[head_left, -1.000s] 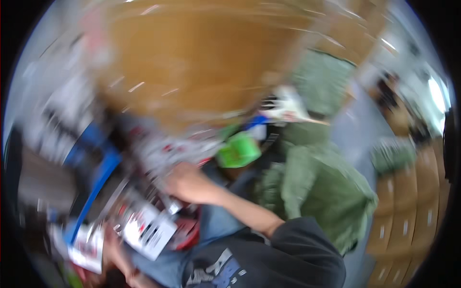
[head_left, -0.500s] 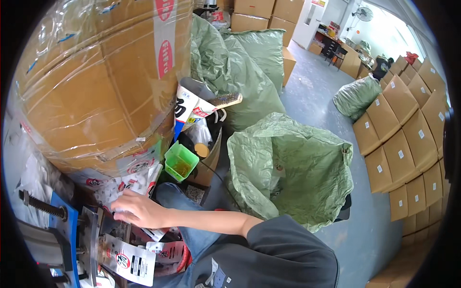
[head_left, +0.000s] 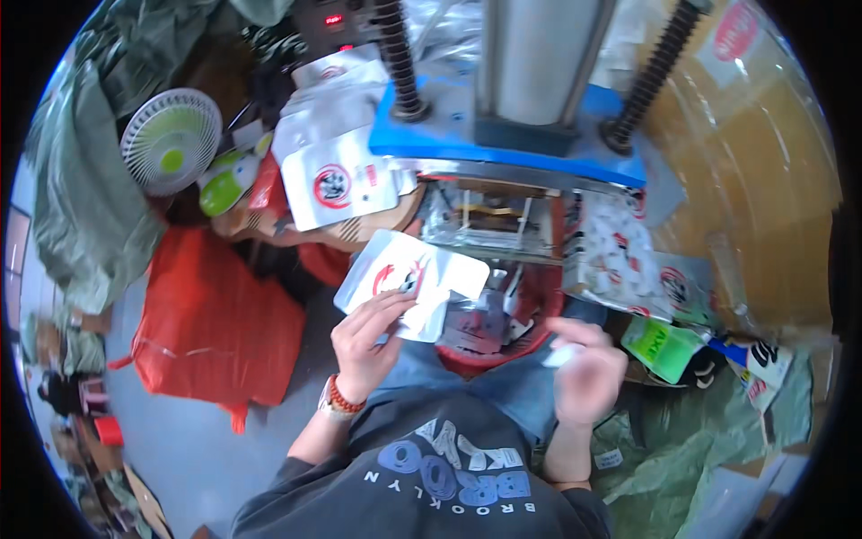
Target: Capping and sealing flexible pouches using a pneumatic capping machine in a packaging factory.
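Note:
My left hand [head_left: 364, 346] grips a white flat pouch [head_left: 409, 278] with a red round mark, held up over my lap; a beaded bracelet is on that wrist. My right hand [head_left: 588, 368] is curled and motion-blurred to the right, with something small and white at its fingertips; whether it grips it is unclear. Between the hands a red basin [head_left: 543, 310] holds several loose packets. Just beyond stands a blue press machine [head_left: 503, 148] with a clear tray under its plate.
More white pouches are stacked to the left [head_left: 346, 184] and right [head_left: 620, 251] of the press. A small fan [head_left: 171, 139], a red sack [head_left: 215, 323] and a green sack [head_left: 81, 198] lie left. Film-wrapped brown cartons [head_left: 754, 162] and a green box [head_left: 660, 346] sit right.
The view has swung from the cartons and green sacks to the press. My left hand now holds a white pouch, and my right hand has come back near my lap.

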`<state>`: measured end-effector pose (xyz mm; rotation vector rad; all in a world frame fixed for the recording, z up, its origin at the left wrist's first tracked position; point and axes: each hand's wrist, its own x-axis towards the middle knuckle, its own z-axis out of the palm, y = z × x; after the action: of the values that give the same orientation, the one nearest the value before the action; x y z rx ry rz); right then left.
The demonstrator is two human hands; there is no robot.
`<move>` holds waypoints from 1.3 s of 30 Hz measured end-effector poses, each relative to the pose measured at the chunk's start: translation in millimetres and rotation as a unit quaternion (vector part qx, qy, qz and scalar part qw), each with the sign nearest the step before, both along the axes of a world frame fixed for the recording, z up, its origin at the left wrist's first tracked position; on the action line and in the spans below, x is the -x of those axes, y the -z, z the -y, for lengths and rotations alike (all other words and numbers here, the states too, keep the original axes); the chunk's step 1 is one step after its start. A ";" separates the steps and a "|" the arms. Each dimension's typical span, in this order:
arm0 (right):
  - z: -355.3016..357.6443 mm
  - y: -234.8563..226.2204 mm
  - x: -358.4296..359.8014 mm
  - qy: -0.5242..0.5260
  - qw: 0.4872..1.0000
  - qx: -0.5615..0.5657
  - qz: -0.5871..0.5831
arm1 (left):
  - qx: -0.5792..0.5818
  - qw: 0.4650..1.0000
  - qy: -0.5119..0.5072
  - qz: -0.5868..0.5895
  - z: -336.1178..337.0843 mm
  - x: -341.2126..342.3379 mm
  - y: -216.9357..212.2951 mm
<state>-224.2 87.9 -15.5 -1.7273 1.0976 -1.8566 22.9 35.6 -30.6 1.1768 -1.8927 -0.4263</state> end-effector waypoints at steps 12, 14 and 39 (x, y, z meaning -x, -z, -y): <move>15.2 -36.2 -16.8 -0.071 0.991 -0.014 -0.116 | 0.070 0.972 0.225 0.008 8.0 8.6 -27.9; 32.3 -21.6 -13.4 -0.048 0.989 -0.068 -0.122 | -0.024 0.972 0.233 -0.025 20.0 13.7 -5.7; 44.1 67.6 75.1 0.290 0.840 -0.230 -0.397 | -0.465 0.825 0.073 -0.313 111.4 59.8 49.1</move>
<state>-299.3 43.8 -83.2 -2.0127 2.3718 -0.8912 -36.8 -75.8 -79.7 1.2297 -1.1532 -1.7324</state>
